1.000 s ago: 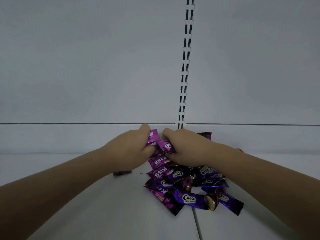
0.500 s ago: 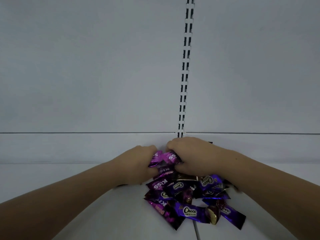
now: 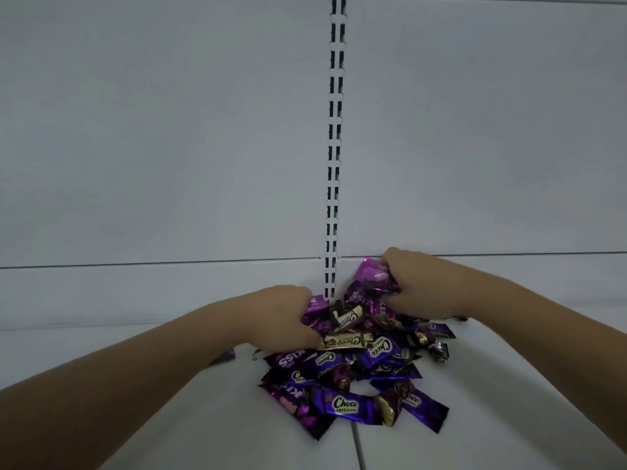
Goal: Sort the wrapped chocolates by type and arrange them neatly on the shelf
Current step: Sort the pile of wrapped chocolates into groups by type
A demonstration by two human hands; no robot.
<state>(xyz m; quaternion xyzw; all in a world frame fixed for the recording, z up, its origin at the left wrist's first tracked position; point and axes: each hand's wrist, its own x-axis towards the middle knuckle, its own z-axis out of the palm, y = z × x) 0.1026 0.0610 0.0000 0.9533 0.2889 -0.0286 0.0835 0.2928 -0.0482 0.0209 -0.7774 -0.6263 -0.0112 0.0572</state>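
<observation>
A heap of wrapped chocolates (image 3: 356, 368) lies on the white shelf (image 3: 135, 418) against its back panel. It mixes magenta "Kiss" wrappers (image 3: 288, 360), blue-purple "Choco" wrappers (image 3: 344, 406) and brown-gold "Choco" bars (image 3: 346, 341). My right hand (image 3: 420, 283) is at the heap's far right, closed on a bunch of magenta Kiss chocolates (image 3: 373, 274) lifted slightly. At the heap's left edge my left hand (image 3: 281, 317) is closed around magenta Kiss chocolates (image 3: 317, 308), most of them hidden under the fingers.
A slotted upright strip (image 3: 334, 147) runs up the white back panel behind the heap. A seam between two shelf boards (image 3: 356, 449) runs toward me below the heap. One dark wrapper (image 3: 224, 357) peeks out under my left forearm.
My hands, pressed together over the heap's top, have separated. The right hand moved right and up with Kiss chocolates; the left stayed at the heap's left. Brown-gold Choco bars are now uncovered between them.
</observation>
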